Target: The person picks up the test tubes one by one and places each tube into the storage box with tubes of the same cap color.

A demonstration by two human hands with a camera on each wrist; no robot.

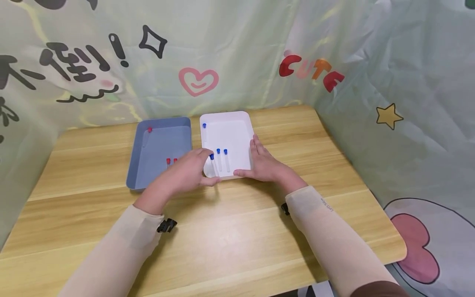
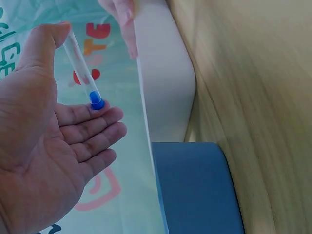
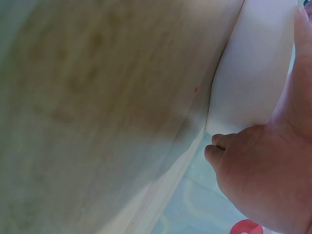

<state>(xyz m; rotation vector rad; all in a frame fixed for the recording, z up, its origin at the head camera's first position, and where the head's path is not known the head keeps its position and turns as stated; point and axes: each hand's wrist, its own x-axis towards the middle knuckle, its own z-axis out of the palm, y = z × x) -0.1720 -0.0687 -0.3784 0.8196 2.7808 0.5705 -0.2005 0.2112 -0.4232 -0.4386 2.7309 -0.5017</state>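
In the head view my left hand (image 1: 187, 170) is above the near left corner of the white tray (image 1: 237, 130). It pinches a clear test tube (image 2: 82, 63) with a blue cap by its two ends. The left wrist view shows the thumb at the bottom end and the index finger at the cap. Two more blue-capped test tubes (image 1: 227, 161) lie side by side in the tray, and another blue cap (image 1: 204, 125) shows at its far left corner. My right hand (image 1: 266, 164) touches the tray's near right corner, fingers along the side, thumb at the front rim.
A blue-grey tray (image 1: 159, 142) stands left of the white one. It holds a red-capped tube (image 1: 149, 130) at the back and two red caps (image 1: 168, 161) partly hidden by my left hand. Both trays are on a wooden table (image 1: 230, 239), with printed cloth (image 1: 241, 53) behind.
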